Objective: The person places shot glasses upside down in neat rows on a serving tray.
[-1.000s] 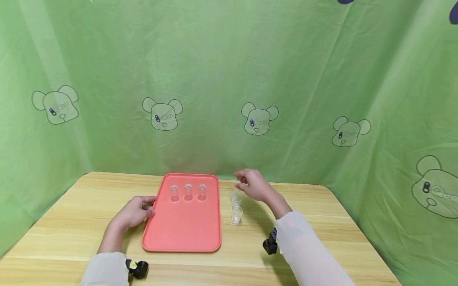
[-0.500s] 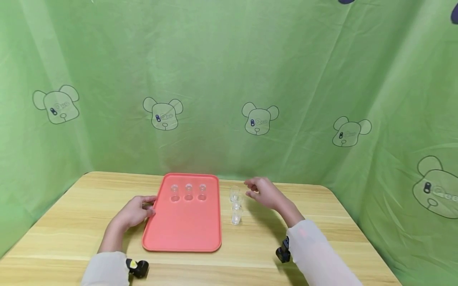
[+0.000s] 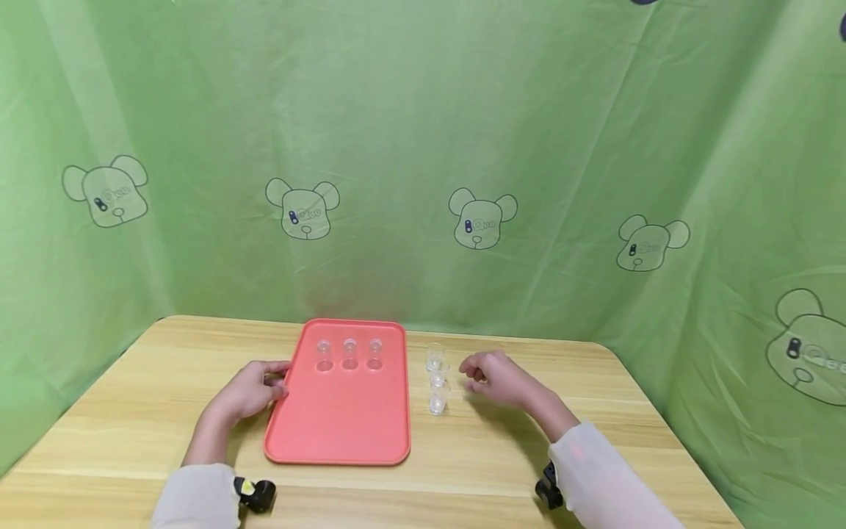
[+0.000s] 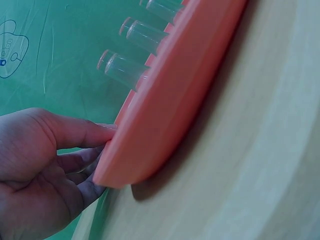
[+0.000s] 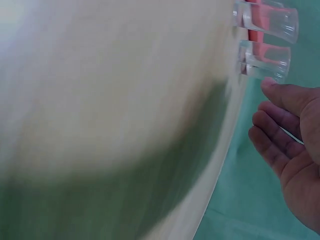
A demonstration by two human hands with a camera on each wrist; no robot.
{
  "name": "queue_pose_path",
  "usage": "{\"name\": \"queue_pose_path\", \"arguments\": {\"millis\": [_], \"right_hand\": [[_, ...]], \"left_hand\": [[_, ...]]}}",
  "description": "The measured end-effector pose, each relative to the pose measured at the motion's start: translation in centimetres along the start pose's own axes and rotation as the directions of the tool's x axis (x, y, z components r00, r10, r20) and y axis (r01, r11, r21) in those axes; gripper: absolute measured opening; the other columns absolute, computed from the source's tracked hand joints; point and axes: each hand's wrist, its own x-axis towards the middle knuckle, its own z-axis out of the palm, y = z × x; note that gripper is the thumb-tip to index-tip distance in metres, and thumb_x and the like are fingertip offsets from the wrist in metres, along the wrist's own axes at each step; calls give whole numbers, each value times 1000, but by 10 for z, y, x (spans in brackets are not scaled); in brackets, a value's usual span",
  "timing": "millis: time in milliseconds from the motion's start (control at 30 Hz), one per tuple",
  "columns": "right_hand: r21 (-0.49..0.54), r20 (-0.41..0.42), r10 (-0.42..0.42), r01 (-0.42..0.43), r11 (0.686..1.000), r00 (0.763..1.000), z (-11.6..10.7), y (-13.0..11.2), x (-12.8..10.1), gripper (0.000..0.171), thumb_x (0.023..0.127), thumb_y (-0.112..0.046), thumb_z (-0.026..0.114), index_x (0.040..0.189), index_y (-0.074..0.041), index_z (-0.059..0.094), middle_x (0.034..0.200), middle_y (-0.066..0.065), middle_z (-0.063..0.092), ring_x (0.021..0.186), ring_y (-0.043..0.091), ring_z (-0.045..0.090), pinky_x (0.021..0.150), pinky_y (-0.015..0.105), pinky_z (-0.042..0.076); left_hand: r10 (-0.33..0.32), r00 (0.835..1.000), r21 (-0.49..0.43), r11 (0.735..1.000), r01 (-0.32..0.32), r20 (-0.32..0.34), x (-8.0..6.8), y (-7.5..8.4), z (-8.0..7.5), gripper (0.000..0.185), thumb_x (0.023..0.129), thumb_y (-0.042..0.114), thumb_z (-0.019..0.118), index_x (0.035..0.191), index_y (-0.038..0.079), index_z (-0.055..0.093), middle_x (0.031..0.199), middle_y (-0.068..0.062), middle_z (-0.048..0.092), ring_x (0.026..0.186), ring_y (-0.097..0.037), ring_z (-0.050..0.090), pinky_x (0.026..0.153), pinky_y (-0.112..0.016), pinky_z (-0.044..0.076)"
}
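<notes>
My left hand (image 3: 247, 393) pinches the left edge of the red tray (image 3: 337, 433); in the left wrist view the thumb (image 4: 85, 132) lies on its rim and the fingers go beneath. Three clear small cups (image 3: 350, 354) stand in a row on the far part of the tray, seemingly wider end down. Right of the tray, three more clear cups (image 3: 438, 400) stand upright on the table in a line running away from me. My right hand (image 3: 496, 376) hovers just right of them, fingers loosely bent and holding nothing. The thumb (image 5: 282, 92) is close to a cup (image 5: 265, 55) in the right wrist view.
Beneath everything is a wooden table (image 3: 489, 470), its far edge against a green curtain (image 3: 396, 147) printed with bear heads. The curtain also hangs along both sides. Each wrist wears a small black camera (image 3: 256, 496).
My right hand has drawn back from the far cup, moving right and nearer to me. The left hand keeps its hold on the tray, and the cups on it stay put.
</notes>
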Motion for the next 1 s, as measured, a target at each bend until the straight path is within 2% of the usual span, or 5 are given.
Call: {"name": "queue_pose_path", "arguments": {"millis": [233,433,667,900,1000], "right_hand": [[41,65,13,-16,999,998,7,-3,-8,28,89,-6,78,114,5,71,100,10,72,90,18,66,81,35,58],[50,83,-29,25,998,996,13,-5,-10,33,89,-12,79,116,5,70,103,10,72,94,23,67,84,40,58],[81,89,-41,34,996,995,21,-13,-10,41,88,-18,81,119,6,68,101,11,71,95,26,67,87,43,58],[158,65,-48,38,987,997,29,-18,-10,27,87,-17,82,106,0,70,94,5,70,89,21,66,84,38,58],[181,58,-43,32,983,997,31,-18,-9,28,87,-17,82,106,-1,70,92,2,68,87,17,64,82,33,58]], "left_hand": [[-8,1000,-5,1000,8,3,0,1,0,51,94,-5,61,143,-13,49,124,-26,66,110,-32,64,85,-36,56],[6,1000,18,1000,-6,0,0,1,0,50,94,-5,62,142,-14,50,125,-27,65,111,-33,65,87,-39,56],[9,1000,21,1000,-9,-1,0,0,0,50,94,-4,61,142,-13,51,125,-26,66,109,-32,65,84,-37,55],[8,1000,24,1000,-8,-5,0,0,0,49,94,-4,61,142,-13,51,122,-24,67,108,-31,64,83,-36,54],[12,1000,21,1000,-11,-8,0,0,1,49,94,-4,61,141,-13,52,122,-24,67,109,-31,64,84,-37,55]]}}
